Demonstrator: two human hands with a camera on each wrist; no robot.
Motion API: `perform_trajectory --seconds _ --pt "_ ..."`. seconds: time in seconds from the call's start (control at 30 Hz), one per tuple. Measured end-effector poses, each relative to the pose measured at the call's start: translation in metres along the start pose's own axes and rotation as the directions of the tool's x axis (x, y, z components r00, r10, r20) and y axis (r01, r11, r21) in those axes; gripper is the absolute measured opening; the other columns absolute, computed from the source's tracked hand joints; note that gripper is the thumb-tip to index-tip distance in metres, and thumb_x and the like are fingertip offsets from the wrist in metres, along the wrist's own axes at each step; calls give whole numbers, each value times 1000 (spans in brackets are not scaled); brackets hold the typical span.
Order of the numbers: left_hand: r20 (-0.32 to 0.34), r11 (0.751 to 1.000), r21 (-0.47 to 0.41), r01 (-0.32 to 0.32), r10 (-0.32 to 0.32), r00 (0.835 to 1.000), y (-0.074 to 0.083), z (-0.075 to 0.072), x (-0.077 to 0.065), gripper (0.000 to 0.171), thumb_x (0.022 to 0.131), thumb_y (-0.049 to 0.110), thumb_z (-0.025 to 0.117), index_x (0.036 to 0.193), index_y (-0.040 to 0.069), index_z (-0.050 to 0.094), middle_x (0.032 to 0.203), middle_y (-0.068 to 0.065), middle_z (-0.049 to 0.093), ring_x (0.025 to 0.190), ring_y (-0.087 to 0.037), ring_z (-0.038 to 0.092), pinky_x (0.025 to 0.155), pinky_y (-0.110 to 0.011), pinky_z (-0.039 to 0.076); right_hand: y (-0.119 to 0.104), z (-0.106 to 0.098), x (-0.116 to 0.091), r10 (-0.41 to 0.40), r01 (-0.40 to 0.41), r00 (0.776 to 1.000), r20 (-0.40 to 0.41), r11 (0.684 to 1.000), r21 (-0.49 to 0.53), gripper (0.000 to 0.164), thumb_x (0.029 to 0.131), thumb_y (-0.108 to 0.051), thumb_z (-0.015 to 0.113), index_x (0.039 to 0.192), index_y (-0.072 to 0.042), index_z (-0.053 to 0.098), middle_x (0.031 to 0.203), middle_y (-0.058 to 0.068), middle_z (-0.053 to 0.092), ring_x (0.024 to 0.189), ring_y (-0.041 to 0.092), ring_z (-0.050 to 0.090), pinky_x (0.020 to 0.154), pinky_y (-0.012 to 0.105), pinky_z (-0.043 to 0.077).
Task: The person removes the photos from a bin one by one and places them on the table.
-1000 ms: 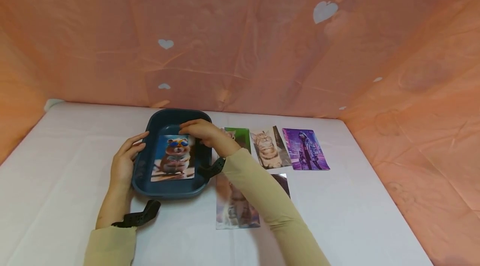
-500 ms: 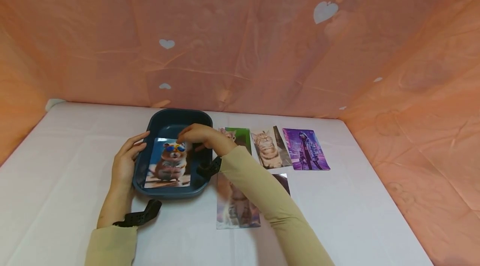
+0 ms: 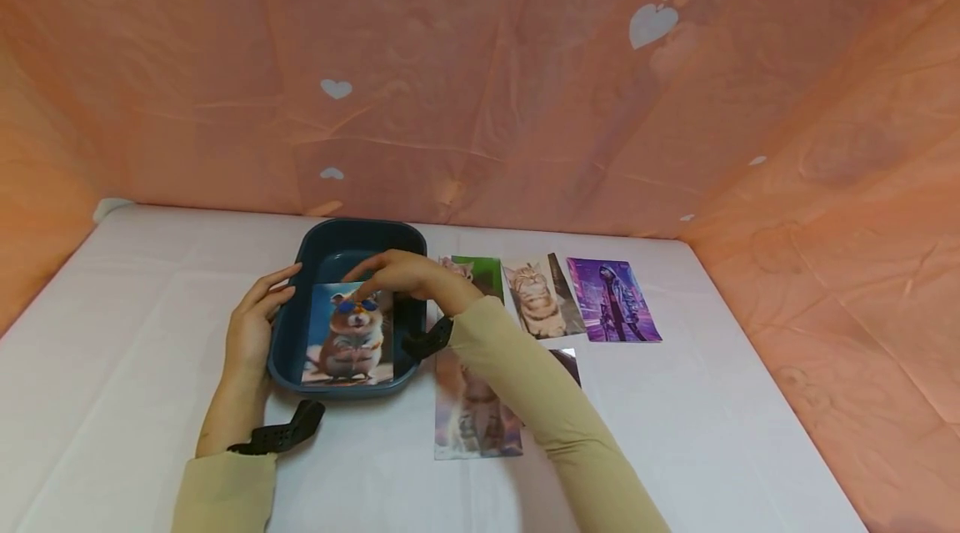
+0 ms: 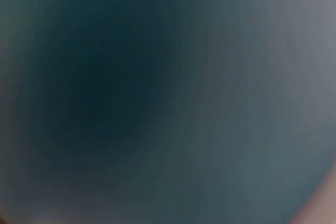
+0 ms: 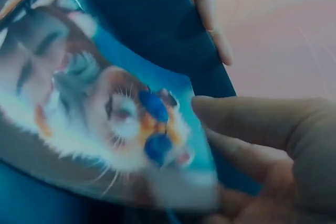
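A dark blue-green tray (image 3: 288, 349) stands on the white tabletop, with a photo card (image 3: 348, 341) of a hamster in sunglasses in it. My left hand (image 3: 251, 329) rests along the tray's left outer side, fingers fairly straight; its thumb is hidden. From the right, my right hand (image 3: 401, 274) reaches over the tray and pinches the card's far edge. The right wrist view shows the thumb (image 5: 236, 119) at that edge and other fingers lower, partly behind the card. The left wrist view is a dark blur.
Right of the tray lie a green cat picture (image 3: 487, 274), a tan cat picture (image 3: 534, 299) and a purple hooded-figure picture (image 3: 615, 299). A larger kitten picture (image 3: 476, 416) lies nearer, partly under the right forearm. An orange curtain (image 3: 480, 99) encloses the table.
The hamster card has slid toward the near side of the tray, shifting left and then back right. My right hand has followed it slightly nearer. The left hand and tray have stayed put.
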State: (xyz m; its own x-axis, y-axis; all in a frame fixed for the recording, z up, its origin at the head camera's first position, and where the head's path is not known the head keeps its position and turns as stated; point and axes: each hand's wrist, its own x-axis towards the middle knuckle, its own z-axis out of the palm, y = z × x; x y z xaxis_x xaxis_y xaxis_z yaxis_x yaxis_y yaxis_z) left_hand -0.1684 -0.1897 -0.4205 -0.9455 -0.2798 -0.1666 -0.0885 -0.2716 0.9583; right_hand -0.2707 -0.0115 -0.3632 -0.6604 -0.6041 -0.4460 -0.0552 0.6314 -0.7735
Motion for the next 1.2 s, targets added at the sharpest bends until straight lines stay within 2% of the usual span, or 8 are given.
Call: perform_trajectory --seconds 0.2,0.3,0.43,0.7,0.97,1.13,1.17,1.2 --pt "-4 1000 4 -12 12 1000 0 0 0 34 99 23 50 130 19 61 106 8 50 93 -3 54 79 -13 43 3 -3 -5 -80 77 997 20 990 121 44 88 5 61 128 -14 63 142 5 49 124 21 51 78 25 51" --pt "21 1000 -27 -14 15 1000 0 -1 -2 34 99 25 51 131 19 61 110 9 52 93 -3 57 78 -12 47 4 -4 -8 -99 96 995 12 983 155 46 88 8 57 128 -14 63 147 5 44 130 22 47 74 25 51" --pt "48 997 -63 -32 35 998 -1 -1 -4 35 99 25 51 132 17 60 115 9 53 92 -3 60 76 -13 50 5 -5 -10 -107 109 994 -19 975 193 43 90 6 58 127 -14 63 149 4 42 137 22 39 79 25 52" --pt "22 996 -71 -48 49 999 -2 0 -2 32 98 22 53 128 17 63 106 6 56 86 -2 63 73 -13 50 12 -10 -16 -114 142 988 -108 941 307 44 90 6 58 130 -12 62 143 3 49 131 19 47 91 31 51" --pt "15 998 -63 -21 22 1000 -1 -2 -3 35 98 24 52 131 19 61 113 10 55 91 -2 60 75 -12 49 23 -15 -25 -111 158 985 -129 878 453 46 91 5 57 134 -10 56 146 3 46 134 18 44 95 34 49" --pt "30 996 -90 -12 15 999 -2 -3 -3 35 98 23 52 132 19 60 114 11 56 91 -1 62 75 -13 50 32 -15 -34 -105 177 980 -166 840 513 46 92 5 56 136 -8 54 139 6 52 109 11 59 87 28 51" --pt "31 996 -92 -10 13 999 -2 -3 -3 34 98 23 52 131 19 61 113 11 56 90 -1 62 75 -13 50 34 -15 -36 -105 183 978 -178 843 506 46 92 4 55 136 -9 54 136 3 55 93 9 62 82 26 51" --pt "33 996 -94 -11 14 999 -3 -3 -3 34 99 23 52 131 19 61 113 11 56 90 0 62 74 -13 50 37 -15 -38 -103 185 977 -189 847 498 46 92 4 56 136 -10 55 123 3 62 77 6 60 74 23 50"
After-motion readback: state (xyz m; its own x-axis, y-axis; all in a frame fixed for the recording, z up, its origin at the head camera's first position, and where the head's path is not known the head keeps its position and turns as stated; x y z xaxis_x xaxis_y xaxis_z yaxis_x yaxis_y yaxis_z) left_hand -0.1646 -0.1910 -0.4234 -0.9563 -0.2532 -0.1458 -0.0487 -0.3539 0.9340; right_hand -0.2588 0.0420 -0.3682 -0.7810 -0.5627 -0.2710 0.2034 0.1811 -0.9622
